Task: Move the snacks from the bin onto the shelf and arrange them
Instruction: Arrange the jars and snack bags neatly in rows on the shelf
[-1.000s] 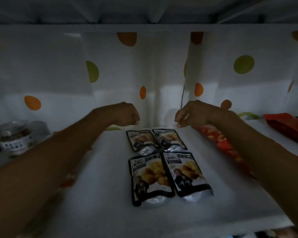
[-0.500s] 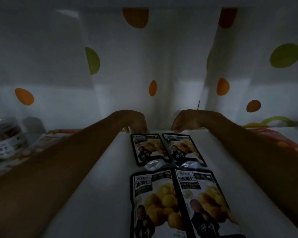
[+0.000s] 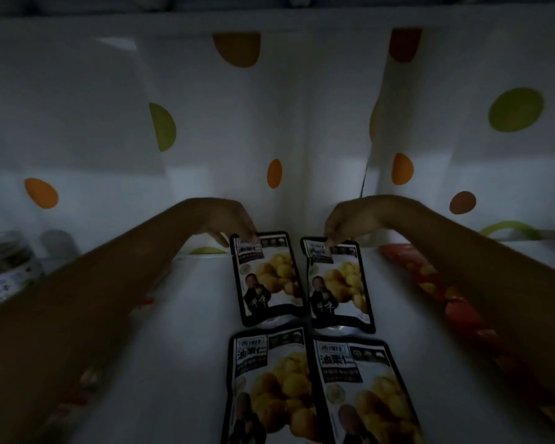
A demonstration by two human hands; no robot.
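Observation:
Two rows of black-edged chestnut snack packs lie flat on the white shelf [image 3: 189, 315]. My left hand [image 3: 228, 219] pinches the top edge of the back left pack [image 3: 266, 280]. The top edge of the back right pack [image 3: 337, 283] is pinched by my right hand [image 3: 350, 219]. Closer to me lie the front left pack [image 3: 269, 389] and the front right pack [image 3: 362, 395], side by side and partly cut off by the frame's bottom. The bin is out of sight.
A lidded jar [image 3: 4, 267] stands at the left edge of the shelf. Red snack packs [image 3: 430, 283] lie along the right under my right forearm. A white curtain with coloured dots [image 3: 269, 123] hangs right behind the packs. The scene is dim.
My head has moved closer to the shelf. Both hands came down from just behind the back packs onto their top edges, and the two packs now lie slightly apart.

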